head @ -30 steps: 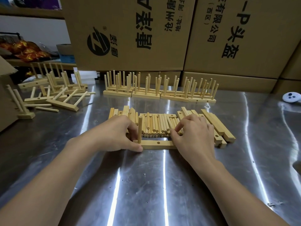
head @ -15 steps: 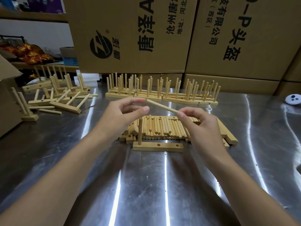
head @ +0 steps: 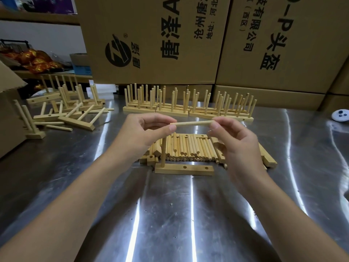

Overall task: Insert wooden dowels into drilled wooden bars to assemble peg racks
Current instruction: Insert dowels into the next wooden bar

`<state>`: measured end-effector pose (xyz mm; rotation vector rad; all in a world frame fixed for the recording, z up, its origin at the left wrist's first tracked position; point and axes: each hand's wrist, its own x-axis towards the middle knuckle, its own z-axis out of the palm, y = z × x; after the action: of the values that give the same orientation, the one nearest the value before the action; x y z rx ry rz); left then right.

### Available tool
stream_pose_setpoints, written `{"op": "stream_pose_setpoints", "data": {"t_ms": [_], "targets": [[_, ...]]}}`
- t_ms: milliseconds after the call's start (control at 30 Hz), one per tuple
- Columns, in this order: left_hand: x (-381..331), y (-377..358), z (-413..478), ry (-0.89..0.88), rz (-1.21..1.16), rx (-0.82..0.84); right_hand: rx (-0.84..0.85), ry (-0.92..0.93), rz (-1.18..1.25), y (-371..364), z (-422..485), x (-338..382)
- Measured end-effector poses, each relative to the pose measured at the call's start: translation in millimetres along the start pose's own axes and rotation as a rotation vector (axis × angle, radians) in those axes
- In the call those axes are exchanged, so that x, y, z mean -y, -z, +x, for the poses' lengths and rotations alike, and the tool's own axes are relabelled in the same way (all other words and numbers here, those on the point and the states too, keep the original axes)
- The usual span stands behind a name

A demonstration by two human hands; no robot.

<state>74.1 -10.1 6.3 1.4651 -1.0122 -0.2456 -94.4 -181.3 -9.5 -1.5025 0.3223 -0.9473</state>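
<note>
A drilled wooden bar (head: 187, 169) lies on the steel table (head: 170, 214) in front of me. One dowel (head: 163, 152) stands upright in its left hole; two holes to the right are open. Above it I hold a loose dowel (head: 192, 123) almost level in the air. My left hand (head: 140, 135) pinches its left end between thumb and fingers, and my right hand (head: 238, 142) pinches its right end. Behind the bar lies a heap of loose dowels (head: 188, 147), with spare drilled bars (head: 266, 156) stacked at its right and left sides.
Several finished peg racks (head: 188, 105) stand in a row at the back of the table. More racks and loose dowels (head: 71, 112) lie jumbled at the left, beside a cardboard box (head: 9, 114). Large cartons (head: 188, 40) wall off the back. A small white round object (head: 340, 114) sits far right.
Both hands left the bar and the dowel heap and rose with one dowel held between them. Its tilt has levelled out since half a second ago.
</note>
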Motion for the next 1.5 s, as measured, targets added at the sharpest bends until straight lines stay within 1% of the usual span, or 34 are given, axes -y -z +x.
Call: {"op": "stream_pose_setpoints", "data": {"t_ms": [67, 100, 200, 233, 300, 433, 567, 700, 800, 967, 1133, 1267, 1333, 1367, 1500], "targets": [[0.0, -1.0, -0.5, 0.010, 0.029, 0.054, 0.053, -0.098, 0.178, -3.6, -0.9, 1.5], [0.1, -1.5, -0.7, 0.015, 0.048, 0.073, 0.083, -0.125, 0.220, -6.3, -1.9, 1.4], [1.3, -1.9, 0.2, 0.037, 0.117, 0.103, 0.116, -0.148, 0.252, -12.6, -5.5, -0.3], [1.7, -2.1, 0.6, 0.049, 0.140, 0.119, 0.103, -0.141, 0.227, -13.3, -6.6, -1.0], [2.9, -1.8, 0.9, 0.062, 0.199, 0.165, 0.072, -0.095, 0.090, -13.4, -7.8, -3.1], [4.4, 3.4, 1.6, 0.051, 0.348, 0.221, 0.097, 0.108, -0.243, -14.3, -6.8, -7.0], [13.1, 4.0, 0.7, 0.086, 0.404, 0.289, 0.143, 0.131, -0.389, -12.5, -4.8, -13.2], [24.4, 1.8, 1.3, 0.154, 0.534, 0.374, 0.158, 0.112, -0.434, -12.3, -4.4, -18.6], [30.4, 0.4, 1.8, 0.170, 0.596, 0.402, 0.176, 0.087, -0.434, -14.0, -4.9, -20.8], [37.1, -3.6, 3.9, 0.163, 0.577, 0.400, 0.188, 0.067, -0.455, -16.8, -4.9, -22.2], [39.0, -6.0, 4.2, 0.153, 0.560, 0.420, 0.214, 0.159, -0.626, -13.8, -4.2, -23.0], [37.8, -7.1, 3.2, 0.146, 0.557, 0.418, 0.266, 0.200, -0.680, -16.4, -3.8, -21.5], [37.0, -8.2, 3.2, 0.142, 0.560, 0.416, 0.288, 0.171, -0.621, -19.0, -4.5, -21.2], [36.7, -8.6, 3.3, 0.140, 0.564, 0.416, 0.294, 0.125, -0.545, -21.3, -5.6, -21.9], [36.0, -9.7, 2.6, 0.127, 0.581, 0.415, 0.295, -0.185, -0.067, -37.5, -9.2, -28.6]]}}
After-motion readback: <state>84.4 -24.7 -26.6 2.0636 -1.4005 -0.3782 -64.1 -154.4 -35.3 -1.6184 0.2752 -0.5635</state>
